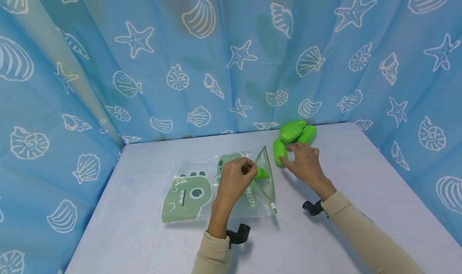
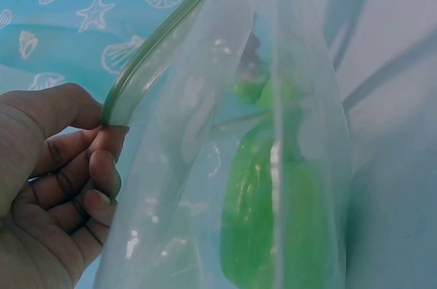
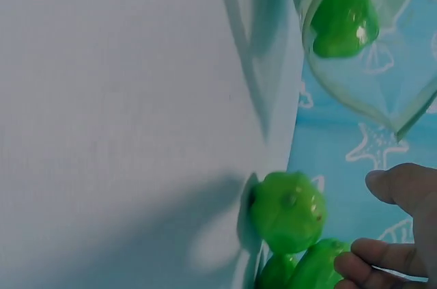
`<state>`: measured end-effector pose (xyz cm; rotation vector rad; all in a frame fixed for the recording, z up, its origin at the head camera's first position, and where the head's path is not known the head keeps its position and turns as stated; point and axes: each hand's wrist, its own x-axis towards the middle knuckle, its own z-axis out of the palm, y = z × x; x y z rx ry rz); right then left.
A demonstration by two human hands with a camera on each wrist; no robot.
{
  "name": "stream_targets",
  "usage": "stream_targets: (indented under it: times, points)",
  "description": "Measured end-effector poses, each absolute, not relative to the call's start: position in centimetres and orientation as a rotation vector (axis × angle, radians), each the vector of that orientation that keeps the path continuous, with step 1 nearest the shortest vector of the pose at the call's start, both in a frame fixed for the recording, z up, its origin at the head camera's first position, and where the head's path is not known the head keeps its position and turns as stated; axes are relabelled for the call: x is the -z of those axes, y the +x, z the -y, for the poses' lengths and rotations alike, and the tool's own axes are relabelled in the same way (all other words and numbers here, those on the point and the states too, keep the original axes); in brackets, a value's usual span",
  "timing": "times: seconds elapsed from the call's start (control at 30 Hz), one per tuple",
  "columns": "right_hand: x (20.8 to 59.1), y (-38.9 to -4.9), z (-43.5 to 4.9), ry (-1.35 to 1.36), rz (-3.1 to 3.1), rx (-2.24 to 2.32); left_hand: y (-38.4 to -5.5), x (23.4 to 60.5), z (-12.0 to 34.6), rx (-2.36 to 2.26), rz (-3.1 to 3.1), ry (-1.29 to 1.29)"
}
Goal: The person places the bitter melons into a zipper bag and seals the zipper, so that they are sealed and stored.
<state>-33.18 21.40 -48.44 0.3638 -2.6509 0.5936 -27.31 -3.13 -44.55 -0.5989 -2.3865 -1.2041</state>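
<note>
My left hand (image 1: 234,179) pinches the green zip edge of a clear zip bag (image 1: 187,199) between thumb and fingertips, holding its mouth apart. Printed on the bag is a green cartoon dinosaur. A green fruit (image 3: 345,19) shows inside the bag, near the mouth. To the right, my right hand (image 1: 306,163) reaches over the table with thumb and fingers spread beside the nearest loose green fruit (image 1: 279,151), a ribbed, longish one. In the right wrist view a gap shows between thumb and fingers, and the fruit's blunt end (image 3: 288,208) is close to the fingertips.
Behind the nearest loose fruit lie two more green fruits, one on top (image 1: 292,130) and one at the right (image 1: 308,135). A white slider (image 1: 272,205) sits at the bag's front corner. A blue shell-patterned curtain (image 1: 216,65) borders the white table (image 1: 119,226).
</note>
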Motion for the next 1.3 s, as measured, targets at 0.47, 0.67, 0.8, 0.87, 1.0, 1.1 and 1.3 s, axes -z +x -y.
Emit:
stream_targets:
  times: [0.47, 0.67, 0.8, 0.87, 1.0, 1.1, 1.3]
  points:
    - [49.5, -35.6, -21.0, 0.163, 2.904, -0.546, -27.2, 45.0, 3.3, 1.217, 2.395, -0.606]
    - [49.7, -35.8, -20.6, 0.162, 2.914, -0.548, -27.2, 44.9, 3.3, 1.227, 2.394, -0.603]
    - [49.6, -35.8, -20.7, 0.155, 2.888, -0.580, -27.2, 44.6, 3.3, 1.227, 2.387, -0.616]
    - [49.6, -35.7, -20.8, 0.153, 2.873, -0.598, -27.3, 44.6, 3.3, 1.223, 2.385, -0.616]
    - [49.6, -35.5, -21.1, 0.156, 2.852, -0.619, -27.3, 44.4, 3.3, 1.214, 2.389, -0.615]
    - [49.7, -35.3, -21.4, 0.171, 2.857, -0.621, -27.3, 44.5, 3.2, 1.210, 2.392, -0.615]
    - [50.1, -34.9, -21.5, 0.194, 2.861, -0.609, -27.3, 44.5, 3.2, 1.204, 2.388, -0.610]
